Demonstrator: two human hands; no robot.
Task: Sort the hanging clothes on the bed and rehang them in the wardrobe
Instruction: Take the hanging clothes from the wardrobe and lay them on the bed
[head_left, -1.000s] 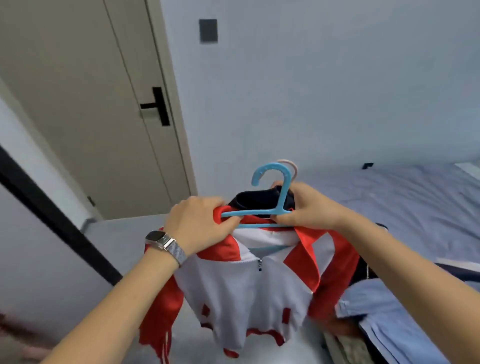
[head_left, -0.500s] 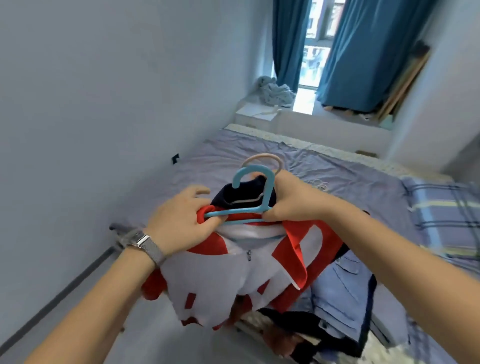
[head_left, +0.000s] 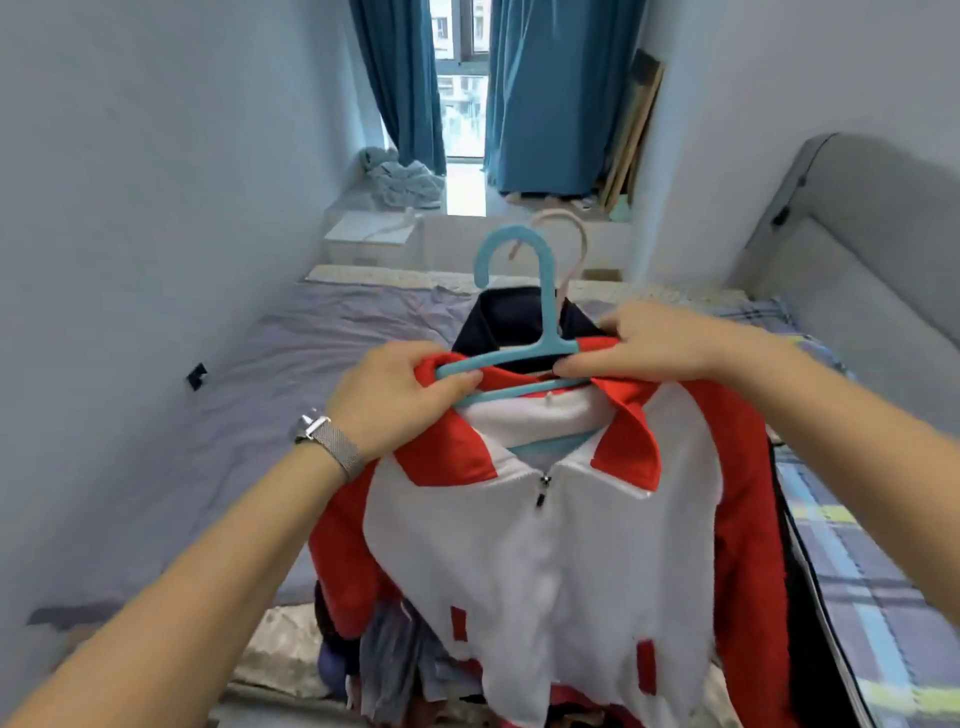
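Observation:
I hold a red-and-white zip jacket (head_left: 550, 561) on a blue plastic hanger (head_left: 545, 291) over the foot of the bed (head_left: 332, 364). My left hand (head_left: 400, 400) grips the jacket's left shoulder and the hanger's left arm. On the other side, my right hand (head_left: 654, 343) pinches the hanger's right arm and the collar. Behind the jacket hangs a dark navy garment (head_left: 519, 317) on a pale pink hanger (head_left: 571, 234), bunched into the same hold. More clothes (head_left: 384, 660) dangle below the jacket; I cannot tell what they hang from.
A plaid blanket (head_left: 852, 571) lies on the bed's right side beside a grey padded headboard (head_left: 857, 249). A blue-grey wall (head_left: 156, 208) runs along the left. Blue curtains (head_left: 545, 93), a window and a low ledge with crumpled fabric (head_left: 400, 182) stand beyond the bed.
My view has swung from the door and wall round to the bed and window. Both hands keep their hold on the hangers, and the jacket now hangs straighter in front of me.

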